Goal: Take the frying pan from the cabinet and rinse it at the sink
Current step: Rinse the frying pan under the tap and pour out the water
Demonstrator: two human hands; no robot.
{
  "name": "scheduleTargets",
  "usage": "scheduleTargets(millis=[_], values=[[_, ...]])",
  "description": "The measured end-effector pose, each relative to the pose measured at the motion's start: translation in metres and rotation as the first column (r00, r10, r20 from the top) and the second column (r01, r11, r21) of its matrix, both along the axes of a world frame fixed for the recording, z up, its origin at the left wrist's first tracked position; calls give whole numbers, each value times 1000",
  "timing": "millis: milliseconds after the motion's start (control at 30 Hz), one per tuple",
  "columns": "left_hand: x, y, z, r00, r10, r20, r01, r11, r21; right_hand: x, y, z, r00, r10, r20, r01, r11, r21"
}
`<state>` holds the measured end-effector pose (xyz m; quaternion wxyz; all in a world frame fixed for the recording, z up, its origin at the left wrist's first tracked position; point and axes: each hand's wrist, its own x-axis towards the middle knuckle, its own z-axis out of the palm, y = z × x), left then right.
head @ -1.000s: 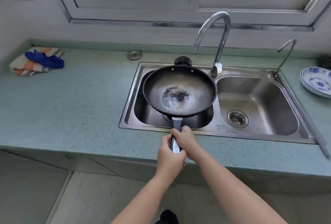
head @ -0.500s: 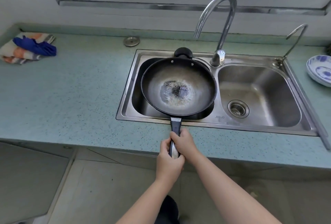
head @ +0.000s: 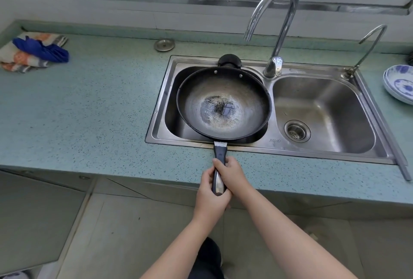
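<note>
A black frying pan (head: 223, 102) with a worn, scratched centre sits low in the left basin of the steel double sink (head: 324, 149). Its long handle sticks out toward me over the sink's front rim. My left hand (head: 210, 194) wraps the end of the handle from the left. My right hand (head: 232, 176) grips the same handle from the right, slightly further forward. The tall curved faucet (head: 274, 33) stands behind the divider, its spout pointing down above the pan's right rim. No water is running.
A small second tap (head: 366, 51) stands at the sink's back right. Blue-and-white bowls (head: 400, 84) sit on the counter at the far right. A folded cloth with a blue rag (head: 33, 52) lies at the far left, a metal sink plug (head: 164, 44) behind the sink.
The pan has sunk lower into the left basin while both hands keep hold of the handle. My view has tilted down, so the window has left the frame.
</note>
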<state>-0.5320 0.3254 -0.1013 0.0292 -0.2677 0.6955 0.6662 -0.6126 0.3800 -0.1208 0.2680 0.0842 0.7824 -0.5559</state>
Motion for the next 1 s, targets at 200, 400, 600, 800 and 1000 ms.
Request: scheduleTargets(millis=[200,400,600,800,1000], values=[[6,-5,0,991,-123,45,126,990,-65,6,6,4,1000,-4,-7,3,1000,-26],[3,-18,3,977,-191,99,212,933,-290,3,20,11,995,42,-91,-34,996,88],[-31,-27,14,933,-358,41,304,723,-621,-17,37,31,945,152,-289,-70,959,275],[-88,-27,17,856,-514,57,296,397,-869,-49,63,49,877,262,-402,-42,876,480],[-136,-17,18,752,-649,112,337,233,-912,-79,82,55,873,250,-418,48,810,584]])
